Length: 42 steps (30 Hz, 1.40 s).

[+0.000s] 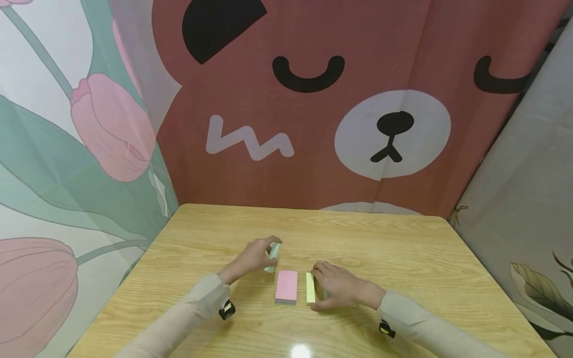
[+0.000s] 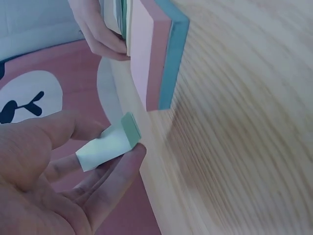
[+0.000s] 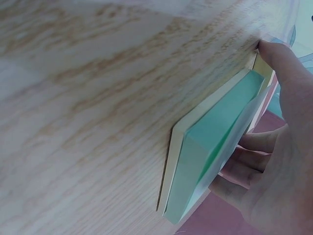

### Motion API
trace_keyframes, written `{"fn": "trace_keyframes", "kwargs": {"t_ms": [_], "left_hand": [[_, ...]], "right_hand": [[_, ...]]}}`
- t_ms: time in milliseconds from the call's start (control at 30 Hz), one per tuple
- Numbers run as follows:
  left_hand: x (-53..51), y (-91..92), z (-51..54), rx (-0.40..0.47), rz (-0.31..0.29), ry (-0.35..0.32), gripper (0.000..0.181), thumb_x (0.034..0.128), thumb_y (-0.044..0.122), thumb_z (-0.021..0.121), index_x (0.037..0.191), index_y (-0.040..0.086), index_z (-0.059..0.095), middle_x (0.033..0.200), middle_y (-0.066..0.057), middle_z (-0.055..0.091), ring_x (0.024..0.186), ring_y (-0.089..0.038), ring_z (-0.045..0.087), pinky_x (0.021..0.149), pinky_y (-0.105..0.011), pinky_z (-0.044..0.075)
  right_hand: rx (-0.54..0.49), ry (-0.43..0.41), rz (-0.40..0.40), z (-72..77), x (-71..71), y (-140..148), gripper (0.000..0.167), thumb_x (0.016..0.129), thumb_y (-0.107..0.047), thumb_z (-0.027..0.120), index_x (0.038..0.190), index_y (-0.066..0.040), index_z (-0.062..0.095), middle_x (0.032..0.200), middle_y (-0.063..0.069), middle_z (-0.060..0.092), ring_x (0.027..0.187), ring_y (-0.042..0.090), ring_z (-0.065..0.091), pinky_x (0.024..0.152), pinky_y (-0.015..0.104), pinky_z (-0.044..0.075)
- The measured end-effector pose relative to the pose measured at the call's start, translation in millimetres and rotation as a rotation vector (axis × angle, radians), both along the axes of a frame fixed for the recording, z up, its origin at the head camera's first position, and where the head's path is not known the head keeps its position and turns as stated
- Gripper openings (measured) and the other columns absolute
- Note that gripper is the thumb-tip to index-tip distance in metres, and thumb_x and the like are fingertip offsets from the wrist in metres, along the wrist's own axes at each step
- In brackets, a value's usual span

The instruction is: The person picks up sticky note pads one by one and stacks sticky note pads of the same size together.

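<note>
My left hand (image 1: 254,256) pinches a narrow pale green sticky-note pad (image 1: 274,253) by its ends, between thumb and fingers; the left wrist view shows this pad (image 2: 110,146) tilted in the grasp. On the table a pink sticky-note pad (image 1: 286,285) sits atop a blue one (image 2: 175,54). Right of it, my right hand (image 1: 342,286) spans a narrow yellow pad (image 1: 310,288), thumb at the near end and fingertips at the far end. Under that palm, a green pad (image 3: 220,120) lies on a cream pad (image 3: 177,139), with its top sheet partly lifted.
The wooden table (image 1: 380,243) extends around the pads. A curtain with a bear print (image 1: 313,184) hangs behind its back edge. Patterned cloth (image 1: 528,199) hangs on the right, and flowered cloth (image 1: 49,209) on the left.
</note>
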<state>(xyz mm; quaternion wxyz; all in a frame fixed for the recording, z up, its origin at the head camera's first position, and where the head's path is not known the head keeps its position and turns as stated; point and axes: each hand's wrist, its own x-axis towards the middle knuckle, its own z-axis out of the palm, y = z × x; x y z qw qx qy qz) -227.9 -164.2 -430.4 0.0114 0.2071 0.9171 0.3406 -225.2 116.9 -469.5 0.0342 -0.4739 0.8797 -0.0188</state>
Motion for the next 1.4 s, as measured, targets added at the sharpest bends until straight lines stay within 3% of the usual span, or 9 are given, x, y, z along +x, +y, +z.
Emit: {"fn": "trace_keyframes", "kwargs": {"t_ms": [200,467,1000,1233,1400], "left_hand": [[0.7,12.1,2.3,-0.032,-0.019,-0.040,0.049,0.0822,0.001,0.077,0.128,0.000,0.059,0.096,-0.015,0.067,0.080,-0.021,0.063,0.060,-0.030,0.053],[-0.2,23.7,-0.3,0.062,-0.039,-0.176,0.049,0.0846,-0.002,0.076,0.130,-0.002,0.058,0.088,-0.012,0.061,0.061,-0.025,0.064,0.058,-0.041,0.058],[-3.2,30.5,-9.5,0.169,-0.069,-0.224,0.052,0.0842,-0.003,0.076,0.132,-0.001,0.055,0.092,-0.013,0.059,0.065,-0.022,0.064,0.059,-0.042,0.059],[-3.0,35.3,-10.6,0.172,-0.035,-0.244,0.051,0.0821,-0.001,0.078,0.127,0.003,0.055,0.092,-0.012,0.060,0.063,-0.019,0.063,0.057,-0.034,0.057],[-4.7,38.2,-12.6,0.159,-0.077,-0.249,0.053,0.0827,-0.002,0.078,0.130,0.002,0.054,0.086,-0.009,0.059,0.059,-0.018,0.063,0.053,-0.032,0.056]], "right_hand": [[-0.013,0.002,0.003,-0.9,-0.7,1,0.089,0.089,-0.067,0.057,0.138,0.006,0.048,0.141,0.021,0.046,0.128,0.032,0.046,0.103,0.046,0.043],[-0.016,0.024,0.018,-1.5,-0.8,0,0.089,0.089,-0.068,0.055,0.137,0.007,0.049,0.140,0.021,0.047,0.128,0.033,0.047,0.102,0.047,0.044],[-0.014,0.012,-0.006,-0.9,-0.6,0,0.089,0.088,-0.068,0.058,0.136,0.006,0.050,0.139,0.018,0.048,0.125,0.029,0.048,0.102,0.044,0.045],[-0.014,0.012,-0.009,-1.7,-1.0,0,0.089,0.087,-0.069,0.058,0.136,0.005,0.050,0.139,0.019,0.048,0.125,0.028,0.047,0.102,0.043,0.045],[-0.021,0.005,-0.003,-2.0,-0.5,0,0.089,0.088,-0.068,0.058,0.137,0.006,0.049,0.140,0.020,0.047,0.127,0.030,0.047,0.103,0.044,0.044]]}}
